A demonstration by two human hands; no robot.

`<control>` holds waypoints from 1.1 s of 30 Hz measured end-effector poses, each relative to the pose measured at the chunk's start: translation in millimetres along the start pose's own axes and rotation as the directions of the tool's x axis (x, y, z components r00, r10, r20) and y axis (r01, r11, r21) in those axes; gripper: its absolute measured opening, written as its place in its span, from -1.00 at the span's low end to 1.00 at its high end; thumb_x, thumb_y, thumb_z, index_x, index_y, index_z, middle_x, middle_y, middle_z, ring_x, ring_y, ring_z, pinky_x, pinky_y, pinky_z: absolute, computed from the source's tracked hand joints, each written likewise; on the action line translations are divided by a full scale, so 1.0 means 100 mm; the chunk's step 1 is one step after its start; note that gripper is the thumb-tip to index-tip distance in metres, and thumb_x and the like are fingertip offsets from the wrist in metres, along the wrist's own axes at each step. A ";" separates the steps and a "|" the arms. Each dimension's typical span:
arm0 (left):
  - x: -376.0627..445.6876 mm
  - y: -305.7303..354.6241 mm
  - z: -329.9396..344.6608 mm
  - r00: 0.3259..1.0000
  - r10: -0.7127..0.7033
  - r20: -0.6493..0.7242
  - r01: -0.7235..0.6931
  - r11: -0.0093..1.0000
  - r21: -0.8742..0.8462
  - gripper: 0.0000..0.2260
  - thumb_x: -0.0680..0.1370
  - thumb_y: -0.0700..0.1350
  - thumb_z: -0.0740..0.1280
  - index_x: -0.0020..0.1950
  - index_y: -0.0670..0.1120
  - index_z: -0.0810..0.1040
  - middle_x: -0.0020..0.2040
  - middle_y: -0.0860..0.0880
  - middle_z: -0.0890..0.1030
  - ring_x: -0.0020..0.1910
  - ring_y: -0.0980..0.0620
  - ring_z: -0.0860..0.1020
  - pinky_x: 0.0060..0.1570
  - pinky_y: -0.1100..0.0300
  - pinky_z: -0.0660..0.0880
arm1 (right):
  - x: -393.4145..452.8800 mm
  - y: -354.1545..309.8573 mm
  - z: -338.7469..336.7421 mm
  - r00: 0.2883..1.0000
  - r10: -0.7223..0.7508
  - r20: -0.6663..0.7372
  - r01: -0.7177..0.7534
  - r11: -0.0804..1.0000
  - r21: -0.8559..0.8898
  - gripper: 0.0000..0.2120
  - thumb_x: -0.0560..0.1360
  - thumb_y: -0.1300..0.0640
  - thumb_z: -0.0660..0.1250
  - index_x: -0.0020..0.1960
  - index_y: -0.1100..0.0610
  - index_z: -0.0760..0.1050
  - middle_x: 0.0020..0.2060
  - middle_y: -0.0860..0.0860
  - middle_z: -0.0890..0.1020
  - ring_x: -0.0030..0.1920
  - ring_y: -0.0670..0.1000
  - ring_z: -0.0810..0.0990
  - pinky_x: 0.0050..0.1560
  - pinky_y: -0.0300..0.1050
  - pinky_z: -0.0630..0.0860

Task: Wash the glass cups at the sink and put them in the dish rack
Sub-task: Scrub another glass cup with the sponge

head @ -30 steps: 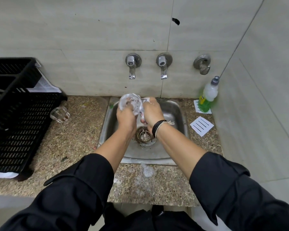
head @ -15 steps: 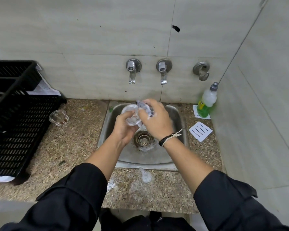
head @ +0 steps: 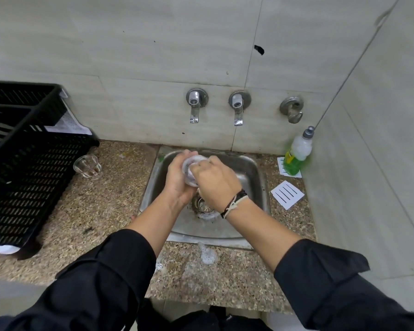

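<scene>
light: even, soft | shadows: faint | edges: wide-angle bend | focus: perhaps slightly soft

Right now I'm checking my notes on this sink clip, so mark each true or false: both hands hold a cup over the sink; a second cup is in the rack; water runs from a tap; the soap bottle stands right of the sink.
1. Left hand and right hand hold a glass cup over the sink. True.
2. A second cup sits in the dish rack. False: it stands on the counter beside it.
3. Water runs from a tap. False: no stream shows.
4. The soap bottle stands right of the sink. True.
</scene>
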State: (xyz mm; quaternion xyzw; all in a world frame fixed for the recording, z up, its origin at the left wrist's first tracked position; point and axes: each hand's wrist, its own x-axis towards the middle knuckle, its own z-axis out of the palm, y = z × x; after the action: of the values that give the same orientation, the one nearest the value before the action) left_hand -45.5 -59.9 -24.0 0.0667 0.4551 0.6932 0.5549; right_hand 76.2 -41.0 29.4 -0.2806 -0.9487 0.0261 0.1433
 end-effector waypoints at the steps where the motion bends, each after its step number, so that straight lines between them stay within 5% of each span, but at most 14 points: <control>1: 0.01 -0.02 0.02 1.000 0.023 -0.016 -0.022 0.999 0.033 -0.80 0.62 -0.04 0.29 -0.10 -0.11 0.60 -0.16 -0.14 0.62 -0.16 -0.08 0.61 -0.10 0.07 0.54 | 0.04 0.02 0.03 0.999 0.014 0.035 -0.013 0.999 -0.031 -0.74 0.55 0.26 0.21 0.18 0.14 0.56 0.08 0.06 0.62 0.11 0.13 0.53 -0.13 -0.01 0.51; 5: 0.00 -0.13 0.15 1.000 0.028 0.002 -0.028 0.993 0.112 -0.63 0.65 -0.09 0.18 -0.27 -0.07 0.66 -0.22 -0.08 0.64 -0.18 0.00 0.60 -0.16 0.17 0.55 | 0.20 0.03 0.09 0.985 0.144 0.091 -0.134 0.985 -0.109 -0.72 0.50 0.21 0.24 0.18 0.13 0.57 0.06 0.07 0.66 0.05 0.14 0.64 -0.05 -0.04 0.53; 8: 0.06 -0.12 0.14 0.994 0.074 -0.076 -0.060 0.984 0.166 -0.69 0.63 -0.12 0.23 -0.27 -0.07 0.62 -0.28 -0.05 0.65 -0.29 0.03 0.62 -0.27 0.21 0.54 | 0.27 0.05 0.12 0.921 0.372 0.113 -0.384 0.918 0.104 -0.73 0.42 0.19 0.32 0.08 0.08 0.65 -0.03 0.11 0.70 0.04 0.20 0.65 -0.01 -0.02 0.54; 10: 0.11 -0.07 0.10 0.991 0.091 -0.096 -0.070 0.977 0.201 -0.81 0.55 -0.04 0.28 -0.19 -0.08 0.61 -0.20 -0.08 0.64 -0.19 -0.03 0.61 -0.17 0.15 0.54 | 0.27 0.01 0.19 0.958 0.256 0.128 -0.264 0.963 0.050 -0.72 0.50 0.24 0.27 0.17 0.10 0.60 0.07 0.09 0.66 0.09 0.16 0.62 -0.01 -0.02 0.52; 13: 0.17 -0.04 0.06 0.990 0.083 -0.113 -0.062 0.983 0.174 -0.73 0.58 0.01 0.24 -0.20 -0.05 0.64 -0.18 -0.07 0.61 -0.13 -0.04 0.59 -0.09 0.08 0.53 | 0.32 0.04 0.26 0.984 0.092 0.151 -0.094 0.996 0.009 -0.75 0.62 0.21 0.17 0.22 0.14 0.55 0.11 0.09 0.61 0.12 0.13 0.59 -0.06 -0.03 0.43; 16: 0.13 -0.06 0.10 0.993 0.022 -0.120 -0.005 0.991 0.135 -0.53 0.68 0.03 0.13 -0.31 -0.07 0.65 -0.27 -0.06 0.64 -0.20 -0.02 0.62 -0.15 0.12 0.54 | 0.40 0.00 0.24 0.959 0.235 0.157 -0.239 0.971 0.011 -0.75 0.54 0.26 0.22 0.16 0.15 0.58 0.09 0.10 0.65 0.11 0.14 0.63 0.00 -0.02 0.52; 19: 0.11 -0.08 0.06 0.985 0.021 -0.174 -0.001 0.993 0.119 -0.50 0.71 0.15 0.09 -0.23 -0.12 0.57 -0.31 -0.08 0.64 -0.26 -0.01 0.62 -0.28 0.20 0.56 | 0.49 -0.03 0.23 0.810 0.502 0.303 -0.584 0.743 0.328 -0.87 0.44 0.18 0.34 -0.06 0.19 0.60 -0.07 0.17 0.69 0.00 0.21 0.66 -0.13 -0.08 0.49; 21: 0.12 -0.04 -0.01 0.982 0.040 -0.184 -0.021 0.995 0.102 -0.43 0.67 0.28 0.09 -0.13 -0.17 0.59 -0.24 -0.14 0.66 -0.24 -0.06 0.64 -0.29 0.16 0.58 | 0.50 0.05 0.24 0.745 0.534 0.399 -0.666 0.567 0.485 -0.87 0.40 0.12 0.38 -0.16 0.19 0.62 -0.20 0.12 0.69 -0.08 0.17 0.68 -0.24 -0.13 0.50; 23: 0.17 0.02 -0.09 0.993 0.018 -0.115 -0.006 0.995 0.104 -0.30 0.64 0.37 0.05 -0.04 -0.23 0.65 -0.16 -0.19 0.71 -0.17 -0.10 0.68 -0.25 0.13 0.61 | 0.46 0.17 0.19 0.747 0.524 0.409 -0.648 0.434 0.626 -0.87 0.35 0.09 0.39 -0.30 0.14 0.59 -0.35 0.05 0.66 -0.16 0.12 0.71 -0.21 0.00 0.63; 26: 0.15 0.11 -0.17 1.000 -0.019 0.000 0.019 0.996 0.087 -0.27 0.62 0.40 0.09 0.15 -0.27 0.61 -0.07 -0.23 0.70 -0.19 -0.14 0.69 -0.36 0.13 0.61 | 0.33 0.37 0.09 0.752 0.562 0.343 -0.519 0.185 0.835 -0.94 0.48 0.08 0.40 -0.14 0.02 0.65 -0.21 0.02 0.73 -0.17 0.03 0.71 -0.12 0.01 0.67; 28: 0.12 0.12 -0.17 0.997 -0.030 0.072 0.023 0.995 0.098 -0.41 0.61 0.31 0.24 0.17 -0.24 0.57 -0.07 -0.22 0.64 -0.24 -0.13 0.64 -0.45 0.14 0.57 | 0.28 0.50 0.03 0.720 0.594 0.359 -0.430 -0.023 0.902 -0.93 0.56 0.10 0.36 0.00 -0.02 0.62 -0.11 0.04 0.72 -0.17 0.00 0.67 -0.12 -0.04 0.59; 29: 0.13 0.12 -0.20 0.994 -0.037 0.102 0.025 0.993 0.111 -0.50 0.58 0.21 0.34 0.18 -0.24 0.55 -0.05 -0.23 0.61 -0.23 -0.14 0.61 -0.45 0.12 0.56 | 0.28 0.57 0.07 0.723 0.587 0.364 -0.420 -0.045 0.906 -0.90 0.57 0.10 0.34 0.00 -0.06 0.61 -0.12 -0.01 0.71 -0.15 -0.02 0.65 -0.10 -0.06 0.57; 31: 0.16 0.09 -0.22 0.991 -0.019 0.130 -0.001 0.988 0.157 -0.45 0.42 -0.11 0.49 0.32 -0.33 0.44 0.10 -0.30 0.57 -0.07 -0.22 0.62 -0.30 0.04 0.60 | 0.27 0.56 0.06 0.799 0.476 0.368 -0.426 0.015 0.905 -0.85 0.59 0.11 0.32 0.03 -0.12 0.61 -0.12 -0.15 0.69 -0.08 -0.12 0.64 -0.06 -0.23 0.57; 33: 0.14 0.08 -0.17 0.995 -0.026 0.099 0.003 0.975 0.223 -0.26 0.28 -0.36 0.40 0.46 -0.31 0.32 0.30 -0.36 0.52 0.21 -0.34 0.58 -0.05 -0.09 0.62 | 0.25 0.50 0.11 0.858 0.367 0.360 -0.444 0.176 0.879 -0.81 0.60 -0.02 0.30 0.19 -0.16 0.58 0.08 -0.25 0.65 0.08 -0.23 0.59 -0.01 -0.34 0.46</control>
State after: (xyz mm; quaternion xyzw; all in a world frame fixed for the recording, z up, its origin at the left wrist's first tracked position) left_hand -66.9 -57.5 -33.8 0.1602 0.5018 0.6294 0.5713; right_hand 79.6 14.7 18.9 -0.3813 -0.6420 0.6221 0.2357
